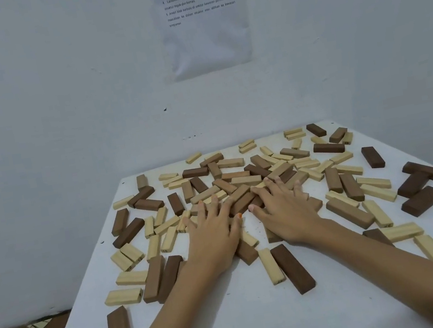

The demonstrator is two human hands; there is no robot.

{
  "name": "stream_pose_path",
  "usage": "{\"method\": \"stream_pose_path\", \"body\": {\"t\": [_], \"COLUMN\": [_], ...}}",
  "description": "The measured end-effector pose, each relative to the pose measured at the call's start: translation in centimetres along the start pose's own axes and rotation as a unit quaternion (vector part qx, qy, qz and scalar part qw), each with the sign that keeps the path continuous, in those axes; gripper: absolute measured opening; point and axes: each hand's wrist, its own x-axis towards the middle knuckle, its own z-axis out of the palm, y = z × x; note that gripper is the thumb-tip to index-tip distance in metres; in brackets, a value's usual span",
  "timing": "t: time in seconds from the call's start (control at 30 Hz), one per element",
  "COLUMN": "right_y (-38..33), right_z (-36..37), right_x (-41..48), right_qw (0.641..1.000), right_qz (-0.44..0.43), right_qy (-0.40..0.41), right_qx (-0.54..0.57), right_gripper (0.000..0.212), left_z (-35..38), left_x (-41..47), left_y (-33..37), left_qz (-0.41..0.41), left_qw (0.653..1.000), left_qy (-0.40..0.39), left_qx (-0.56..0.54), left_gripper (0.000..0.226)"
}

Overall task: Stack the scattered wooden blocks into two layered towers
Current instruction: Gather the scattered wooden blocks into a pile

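No tower is begun; wooden blocks [244, 180] are scattered across the counter [235, 318]; spread fingers [213, 203] of left hand [211, 236] and right hand [286, 209] are pressed on the 12 o'clock pile.

The wooden blocks [237, 183] are smooth and matt, with no varnish shine. The pale blocks [123, 297] show fine straight grain lines. The dark brown blocks [293, 268] look stained, and their grain is faint. The bench [237, 326] has a white, smooth, matt top with a few small dark specks. The wall [54, 90] is matt white paint, lightly scuffed. The printed paper sheet [206, 39] on it has a faint sheen, like a plastic cover.
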Motion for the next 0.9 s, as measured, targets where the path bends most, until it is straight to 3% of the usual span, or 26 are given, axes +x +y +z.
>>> {"method": "stream_pose_path", "body": {"t": [0.1, 0.17, 0.27, 0.33, 0.4, 0.5, 0.57, 0.63, 0.73, 0.9], "right_y": [0.0, 0.2, -0.1, -0.7, -1.6, -3.3, -4.4, -5.1, -5.2, -5.1], "right_z": [-0.6, -1.4, -2.8, -3.3, -3.2, -1.5, -0.2, 0.9, 1.7, 1.3], "right_x": [0.4, -0.1, -2.4, -4.6, -6.6, -8.3, -8.3, -7.9, -7.2, -6.9], "right_qw": [0.992, 0.966, 0.954, 0.966, 0.986, 0.996, 0.993, 0.989, 0.978, 0.980], "right_qz": [0.002, -0.017, -0.059, -0.072, -0.083, -0.083, -0.063, -0.059, -0.078, -0.139], "right_qy": [0.038, 0.087, 0.061, 0.014, -0.012, 0.002, 0.039, 0.077, 0.154, 0.123], "right_qx": [0.120, 0.241, 0.289, 0.250, 0.142, -0.034, -0.097, -0.110, -0.114, -0.070], "right_gripper": [0.048, 0.038, 0.038, 0.036, 0.031, 0.077, 0.089, 0.076, 0.047, 0.052], "left_z": [-1.2, -2.4, -3.9, -4.5, -4.5, -3.6, -2.5, -1.5, -1.0, -1.1], "left_x": [0.0, -1.1, -4.6, -7.5, -10.1, -12.3, -13.0, -13.2, -13.4, -12.5], "left_y": [0.3, -0.1, -2.1, -3.8, -5.0, -5.5, -5.2, -4.6, -4.1, -4.0], "left_qz": [0.010, 0.006, -0.020, -0.073, -0.139, -0.218, -0.240, -0.241, -0.216, -0.181], "left_qw": [0.997, 0.996, 0.995, 0.995, 0.990, 0.974, 0.969, 0.970, 0.970, 0.973], "left_qy": [0.064, 0.093, 0.096, 0.064, 0.027, -0.014, -0.018, 0.018, 0.107, 0.143], "left_qx": [0.053, 0.006, -0.028, -0.021, -0.016, -0.054, -0.057, -0.028, 0.009, -0.004], "left_gripper": [0.049, 0.049, 0.059, 0.082, 0.092, 0.096, 0.104, 0.109, 0.093, 0.076]}}
